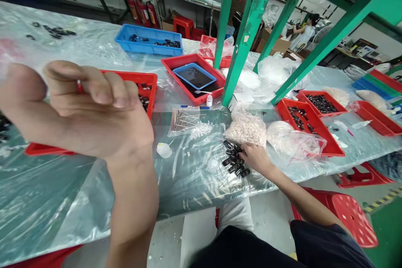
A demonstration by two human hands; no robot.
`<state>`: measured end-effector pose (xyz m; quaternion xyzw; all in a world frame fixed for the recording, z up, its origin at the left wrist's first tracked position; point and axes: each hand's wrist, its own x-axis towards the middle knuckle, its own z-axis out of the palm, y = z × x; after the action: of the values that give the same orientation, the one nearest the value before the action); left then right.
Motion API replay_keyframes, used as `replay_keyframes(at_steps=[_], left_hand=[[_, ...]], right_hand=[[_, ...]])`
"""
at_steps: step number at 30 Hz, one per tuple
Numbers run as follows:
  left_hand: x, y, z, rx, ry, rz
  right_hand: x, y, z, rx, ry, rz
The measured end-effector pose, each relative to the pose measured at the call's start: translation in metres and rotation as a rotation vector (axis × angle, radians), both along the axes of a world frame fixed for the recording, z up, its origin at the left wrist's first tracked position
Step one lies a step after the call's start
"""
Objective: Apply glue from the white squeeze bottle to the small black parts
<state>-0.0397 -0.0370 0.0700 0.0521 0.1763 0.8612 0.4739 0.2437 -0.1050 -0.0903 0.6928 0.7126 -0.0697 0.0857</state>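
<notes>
A long table under clear plastic sheeting runs across the view from the head camera. A green frame stands at its far side, its posts slanting in this view. The left hand looms close to the camera, raised over the table with palm in view, thumb well apart and fingers loosely curled; its grip is spread, with nothing visible in it. At right sits a red tray with small dark parts inside. Nearer the middle lies a clear bag full of pale pieces.

Just in front of that bag, the right hand is lowered to a small heap of glossy black pieces, which lies on the sheeting near the table's front edge. Fingering this heap well probably calls for a light touch — taking one piece from the rim by its sides, so its neighbours do not scatter. The heap lies just left of the right hand, at its fingertips; whether that grip is pinching a piece or only touching one, I cannot tell. The left hand is well apart from the heap. Smallest of all, loose white grains lie beyond the heap, to its left.
</notes>
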Motion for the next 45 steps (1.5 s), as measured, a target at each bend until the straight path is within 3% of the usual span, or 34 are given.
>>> replay_keyframes(at_steps=[3,6,10,14,20,24,32,40,45], left_hand=[[-0.007,0.008,-0.012,0.264,0.301,-0.042],[-0.011,0.012,-0.019,0.245,0.367,0.017],[-0.012,0.013,-0.018,0.24,0.424,0.034],[-0.011,0.014,-0.016,0.255,0.434,0.034],[-0.011,0.016,-0.015,0.224,0.406,0.004],[-0.012,0.018,-0.013,0.239,0.359,-0.004],[-0.014,0.012,-0.012,0.339,0.494,0.119],[-0.016,-0.003,-0.007,0.241,0.684,0.23],[-0.02,-0.006,-0.006,0.215,0.773,0.263]], right_hand=[[0.004,0.0,-0.002,0.01,0.044,0.022],[0.012,-0.001,-0.002,0.053,0.143,0.074],[0.022,0.005,0.003,0.19,0.489,0.137],[0.011,0.021,0.016,0.238,0.872,0.062],[-0.028,0.049,0.032,0.082,1.505,-0.09],[-0.051,0.061,0.031,-0.056,1.714,-0.202],[-0.072,0.066,0.009,-0.213,1.809,-0.174],[-0.068,0.063,-0.02,-0.187,1.441,-0.092],[-0.063,0.063,-0.019,-0.068,1.202,0.046]])
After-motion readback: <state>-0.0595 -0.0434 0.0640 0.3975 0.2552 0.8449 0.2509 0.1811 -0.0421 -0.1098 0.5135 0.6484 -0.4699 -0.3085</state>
